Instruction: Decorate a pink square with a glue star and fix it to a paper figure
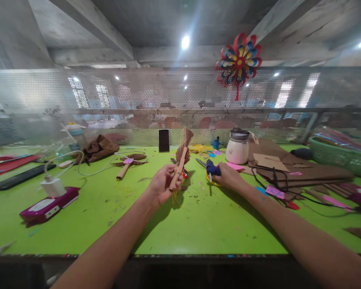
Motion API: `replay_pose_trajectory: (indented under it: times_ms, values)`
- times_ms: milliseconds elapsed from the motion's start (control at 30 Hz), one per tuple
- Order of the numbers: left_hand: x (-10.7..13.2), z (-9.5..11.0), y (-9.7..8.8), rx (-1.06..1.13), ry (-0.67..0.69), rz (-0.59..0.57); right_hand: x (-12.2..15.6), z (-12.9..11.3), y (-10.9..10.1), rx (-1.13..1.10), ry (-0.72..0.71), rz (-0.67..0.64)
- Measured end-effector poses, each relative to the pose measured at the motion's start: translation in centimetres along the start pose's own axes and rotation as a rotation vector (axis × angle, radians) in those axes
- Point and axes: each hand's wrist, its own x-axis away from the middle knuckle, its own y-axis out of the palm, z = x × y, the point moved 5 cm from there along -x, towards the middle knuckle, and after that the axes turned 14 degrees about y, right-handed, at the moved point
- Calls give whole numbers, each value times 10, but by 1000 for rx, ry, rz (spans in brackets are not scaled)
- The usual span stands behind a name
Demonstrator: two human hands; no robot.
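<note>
My left hand [164, 184] is closed round the handle of a folded brown paper fan [183, 154], held upright over the green table [108, 216]. The fan's pleated top spreads above my fingers. My right hand [228, 176] rests on the table to the right, fingers wrapped on a blue glue gun [211, 167] that lies over a yellow tape roll [212, 181]. A second finished brown fan [129, 161] lies flat further left.
A white jar [237, 147], brown paper sheets [291, 166] and a green basket [339, 154] stand at the right. A charger on a magenta box [49, 202], a cable, a phone [21, 176] and a bottle sit at the left. A perforated screen with a paper pinwheel [238, 60] closes the back.
</note>
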Motion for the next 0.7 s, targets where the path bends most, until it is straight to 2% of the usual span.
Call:
replay_pose_trajectory:
  times_ms: [167, 300, 400, 467, 567, 633, 700]
  values:
    - [0, -1, -1, -26, 0, 18, -12, 9, 6, -5, 40, -55]
    - [2, 0, 0, -37, 3, 37, -13, 9, 5, -4, 10, -51]
    - [3, -1, 1, -52, 9, 48, -7, 2, -5, -1, -17, -17]
    - [3, -3, 1, -83, 0, 34, 1, -7, -20, -52, -47, 62]
    - [3, -9, 2, -172, -14, 11, 21, -26, -49, -354, -154, 247]
    - [3, -15, 3, -259, -17, -11, 34, -38, -57, -583, -224, 207]
    - [3, -21, 5, -352, -22, -45, 42, -47, -57, -748, -267, 93]
